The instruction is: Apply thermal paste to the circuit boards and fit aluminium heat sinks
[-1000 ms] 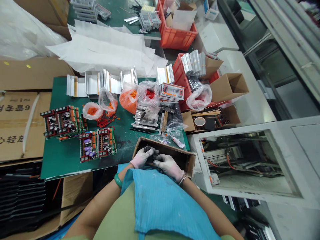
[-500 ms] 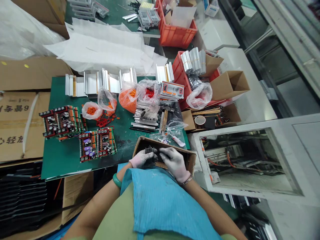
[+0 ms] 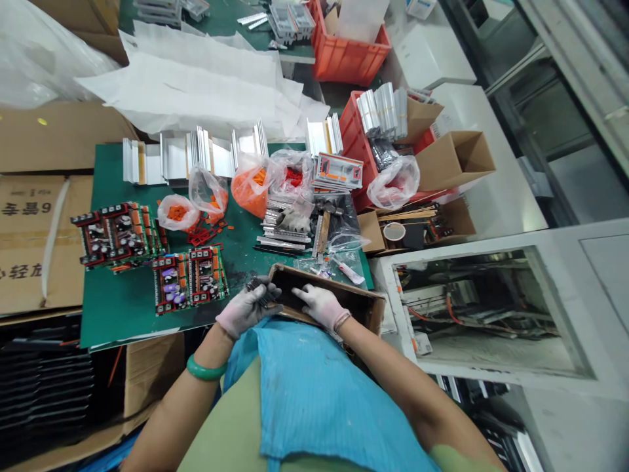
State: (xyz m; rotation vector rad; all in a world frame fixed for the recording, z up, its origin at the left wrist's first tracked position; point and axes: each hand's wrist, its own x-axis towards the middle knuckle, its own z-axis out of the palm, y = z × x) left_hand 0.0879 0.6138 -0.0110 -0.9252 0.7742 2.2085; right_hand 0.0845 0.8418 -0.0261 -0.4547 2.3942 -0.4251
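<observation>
My left hand, in a pale glove with a pinkish cuff, is closed around a bunch of small dark strip-like parts whose exact kind I cannot make out. It is at the left end of an open cardboard box with a dark inside, against my blue apron. Over the box's near side is my gloved right hand, fingers stretched out to the left and apart from the left hand. Nothing shows in those fingers. What lies deep in the box is too dark to tell.
Assembled circuit boards lie on the green table at left. Bags of orange parts, aluminium profiles, a hammer and a glue tube are beyond the box. A red crate stands at right.
My left hand has moved left with the dark parts, to the box's left end. My right hand has shifted a little left and its fingers are now stretched out.
</observation>
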